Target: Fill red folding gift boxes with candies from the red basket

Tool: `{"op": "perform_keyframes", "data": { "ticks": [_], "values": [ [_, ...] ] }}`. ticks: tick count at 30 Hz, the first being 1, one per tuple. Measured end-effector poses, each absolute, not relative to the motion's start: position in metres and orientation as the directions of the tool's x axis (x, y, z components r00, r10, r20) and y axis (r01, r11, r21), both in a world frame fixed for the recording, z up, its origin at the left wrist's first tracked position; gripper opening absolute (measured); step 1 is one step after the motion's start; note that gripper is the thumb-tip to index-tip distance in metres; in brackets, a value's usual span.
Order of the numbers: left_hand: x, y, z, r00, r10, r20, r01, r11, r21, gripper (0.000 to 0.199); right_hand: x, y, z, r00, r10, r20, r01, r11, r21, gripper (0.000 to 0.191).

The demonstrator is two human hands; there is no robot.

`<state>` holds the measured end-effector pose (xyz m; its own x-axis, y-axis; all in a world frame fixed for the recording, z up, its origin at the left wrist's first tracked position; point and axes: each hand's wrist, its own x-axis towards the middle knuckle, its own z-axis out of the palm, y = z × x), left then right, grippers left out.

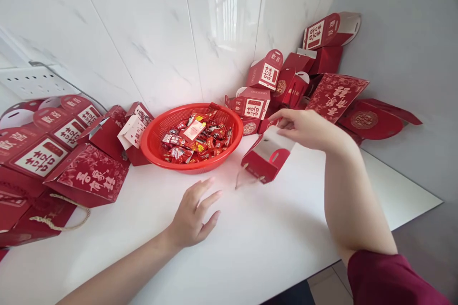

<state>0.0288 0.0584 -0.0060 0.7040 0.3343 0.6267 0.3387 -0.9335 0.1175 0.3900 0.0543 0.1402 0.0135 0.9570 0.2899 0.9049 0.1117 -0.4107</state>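
My right hand [304, 126] grips the upper edge of a red paper gift box [266, 157], tilted over the white table. The box's pale inner side and a rounded flap with a slot show, and a thin cord handle hangs at its lower left. Nearer to me, my left hand [196, 212] hovers over the table with its fingers apart and nothing in them. Beyond it stands a red plastic basket [148, 145] of wrapped candies [214, 145], with a small pale pink card [194, 129] lying on top.
Red gift boxes [89, 171] crowd the left side, one with a rope handle [86, 219]. More boxes [338, 97] are piled at the right against the grey wall. A tiled wall [143, 33] backs the white table [286, 228]. A power strip [32, 81] is at left.
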Motion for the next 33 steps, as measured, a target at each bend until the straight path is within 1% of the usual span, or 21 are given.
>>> {"op": "perform_keyframes", "data": {
  "ticks": [2, 4, 7, 8, 10, 13, 14, 16, 18, 20, 21, 23, 26, 28, 30, 33],
  "values": [
    [0.025, 0.057, -0.009, 0.588, 0.315, 0.745, 0.347, -0.930, 0.120, 0.071, 0.368, 0.055, 0.138, -0.163, 0.953, 0.255, 0.824, 0.273, -0.495, 0.029],
    [0.022, 0.056, -0.011, 0.514, 0.344, 0.786, 0.361, -0.918, 0.165, 0.072, 0.347, 0.055, 0.136, -0.288, 0.916, 0.279, 0.740, 0.398, -0.542, 0.030],
    [0.020, 0.056, -0.012, 0.484, 0.383, 0.786, 0.363, -0.906, 0.218, 0.069, 0.324, 0.049, 0.137, -0.387, 0.840, 0.381, 0.678, 0.539, -0.500, 0.025],
    [0.020, 0.056, -0.012, 0.488, 0.383, 0.784, 0.354, -0.908, 0.223, 0.069, 0.319, 0.045, 0.139, -0.427, 0.815, 0.391, 0.661, 0.577, -0.480, 0.023],
    [0.021, 0.056, -0.011, 0.504, 0.378, 0.777, 0.338, -0.914, 0.226, 0.069, 0.312, 0.036, 0.142, -0.520, 0.780, 0.348, 0.619, 0.625, -0.476, 0.021],
    [0.024, 0.057, -0.011, 0.504, 0.356, 0.787, 0.313, -0.924, 0.218, 0.075, 0.302, 0.026, 0.140, -0.655, 0.730, 0.196, 0.565, 0.645, -0.515, 0.017],
    [0.025, 0.058, -0.011, 0.500, 0.342, 0.796, 0.302, -0.930, 0.209, 0.079, 0.299, 0.023, 0.138, -0.700, 0.699, 0.148, 0.547, 0.657, -0.519, 0.020],
    [0.027, 0.058, -0.011, 0.495, 0.295, 0.817, 0.275, -0.945, 0.175, 0.086, 0.291, 0.021, 0.130, -0.780, 0.621, 0.075, 0.508, 0.698, -0.504, 0.036],
    [0.027, 0.059, -0.012, 0.512, 0.238, 0.825, 0.239, -0.962, 0.129, 0.085, 0.283, 0.022, 0.120, -0.830, 0.557, 0.031, 0.476, 0.736, -0.482, 0.059],
    [0.026, 0.058, -0.013, 0.546, 0.173, 0.820, 0.201, -0.977, 0.073, 0.077, 0.275, 0.024, 0.110, -0.861, 0.508, 0.022, 0.439, 0.764, -0.472, 0.078],
    [0.026, 0.057, -0.014, 0.566, 0.142, 0.812, 0.183, -0.982, 0.044, 0.071, 0.272, 0.025, 0.106, -0.874, 0.486, 0.024, 0.419, 0.777, -0.470, 0.084],
    [0.024, 0.055, -0.015, 0.592, 0.098, 0.800, 0.159, -0.987, 0.002, 0.059, 0.266, 0.028, 0.100, -0.891, 0.453, 0.031, 0.389, 0.796, -0.463, 0.087],
    [0.024, 0.050, -0.011, 0.580, 0.096, 0.809, 0.149, -0.989, 0.011, 0.042, 0.264, 0.031, 0.101, -0.885, 0.465, 0.021, 0.406, 0.794, -0.452, 0.075],
    [0.025, 0.047, -0.006, 0.539, 0.138, 0.831, 0.174, -0.983, 0.050, 0.025, 0.266, 0.030, 0.107, -0.874, 0.485, 0.016, 0.426, 0.782, -0.456, 0.061],
    [0.027, 0.045, -0.001, 0.497, 0.175, 0.850, 0.204, -0.976, 0.081, 0.013, 0.271, 0.027, 0.116, -0.850, 0.526, 0.030, 0.454, 0.759, -0.467, 0.046],
    [0.029, 0.044, 0.002, 0.463, 0.200, 0.864, 0.216, -0.970, 0.109, 0.010, 0.281, 0.022, 0.127, -0.765, 0.641, 0.061, 0.557, 0.706, -0.439, 0.024]
  ]
}}
